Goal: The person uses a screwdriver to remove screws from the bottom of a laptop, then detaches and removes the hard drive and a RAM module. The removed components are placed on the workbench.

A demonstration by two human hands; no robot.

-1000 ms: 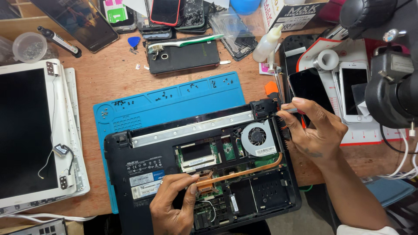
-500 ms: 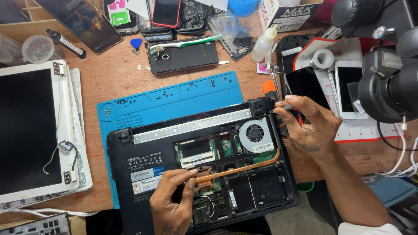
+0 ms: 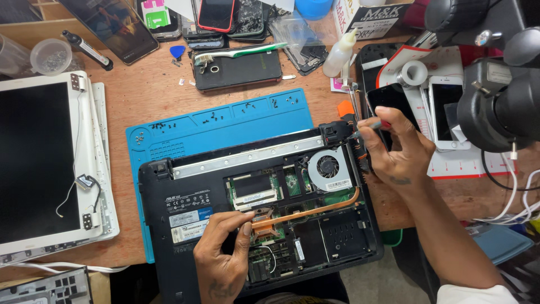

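While left hand [image 3: 225, 256] steadies laptop [image 3: 185, 225], apparently.

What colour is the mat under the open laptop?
Blue silicone work mat, clearest in the head view.

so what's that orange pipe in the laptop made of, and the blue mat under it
The pipe looks like bare copper: an orange-brown metallic sheen, running from under the left hand to the fan. The blue mat looks like silicone or soft rubber: a matte surface with moulded trays holding small screws, though the look leaves it open.
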